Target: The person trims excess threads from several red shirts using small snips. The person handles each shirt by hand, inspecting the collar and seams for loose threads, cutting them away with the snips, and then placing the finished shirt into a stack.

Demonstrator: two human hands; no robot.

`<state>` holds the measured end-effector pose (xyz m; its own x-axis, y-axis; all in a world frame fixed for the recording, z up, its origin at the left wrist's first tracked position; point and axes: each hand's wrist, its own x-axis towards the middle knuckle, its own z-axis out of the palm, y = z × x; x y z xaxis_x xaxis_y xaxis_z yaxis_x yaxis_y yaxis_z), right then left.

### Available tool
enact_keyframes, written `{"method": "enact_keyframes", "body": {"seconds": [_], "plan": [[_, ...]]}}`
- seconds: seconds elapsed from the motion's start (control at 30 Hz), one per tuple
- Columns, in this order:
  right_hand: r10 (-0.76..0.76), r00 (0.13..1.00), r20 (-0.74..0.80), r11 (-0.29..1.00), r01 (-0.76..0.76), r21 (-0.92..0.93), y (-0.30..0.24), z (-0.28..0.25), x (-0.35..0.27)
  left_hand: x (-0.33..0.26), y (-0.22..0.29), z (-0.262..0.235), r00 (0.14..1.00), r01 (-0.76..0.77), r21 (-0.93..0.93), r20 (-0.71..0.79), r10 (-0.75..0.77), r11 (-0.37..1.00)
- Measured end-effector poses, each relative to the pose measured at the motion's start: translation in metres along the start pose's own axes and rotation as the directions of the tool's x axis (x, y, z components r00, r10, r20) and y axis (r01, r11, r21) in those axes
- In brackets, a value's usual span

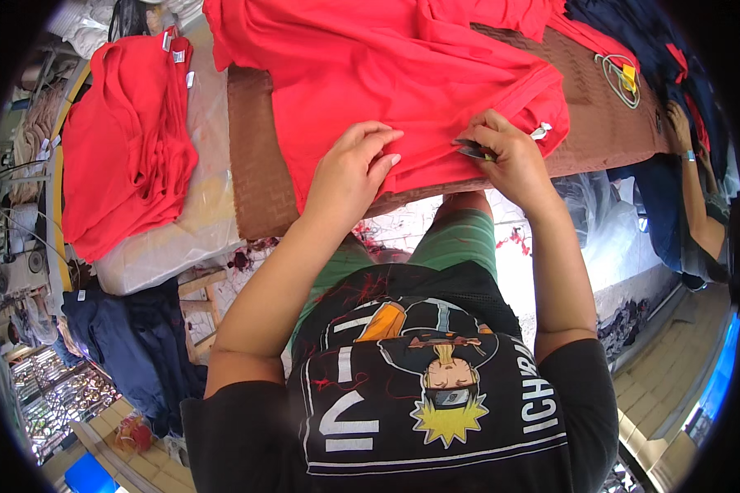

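Note:
A red garment (362,78) lies spread over a brown cloth-covered table in front of me. My left hand (358,160) rests on its near part, fingers bent and the thumb a little apart from them, with red cloth showing in the gap. In my right hand (506,156) is a small pair of thread snips (474,149), its dark blades pointing left over the cloth near the hem. The fingers wrap round the snips and hide most of the handle. A white tag (540,131) shows on the garment beside this hand.
A stack of red garments (127,148) with white labels lies on a plastic-covered surface at left. Dark blue clothing (144,353) hangs below it. A pale cord with a yellow piece (627,78) lies at the table's right. Another person's arm (692,177) reaches toward navy cloth at far right.

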<state>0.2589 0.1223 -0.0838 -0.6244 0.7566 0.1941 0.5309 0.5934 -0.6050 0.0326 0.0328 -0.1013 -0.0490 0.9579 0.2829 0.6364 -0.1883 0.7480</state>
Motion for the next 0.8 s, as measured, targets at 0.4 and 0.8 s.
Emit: {"method": "enact_keyframes", "body": {"seconds": [0.4,0.8], "plan": [[0.003,0.999,0.045,0.992,-0.009,0.130,0.018,0.002,-0.010,-0.010,0.030,-0.095,0.829,0.196,0.113,0.511,-0.226,0.974],[-0.129,0.988,0.084,0.992,0.130,-0.006,-0.023,0.027,-0.001,0.036,-0.015,-0.013,0.999,0.008,0.237,-0.048,0.003,0.972]]}}
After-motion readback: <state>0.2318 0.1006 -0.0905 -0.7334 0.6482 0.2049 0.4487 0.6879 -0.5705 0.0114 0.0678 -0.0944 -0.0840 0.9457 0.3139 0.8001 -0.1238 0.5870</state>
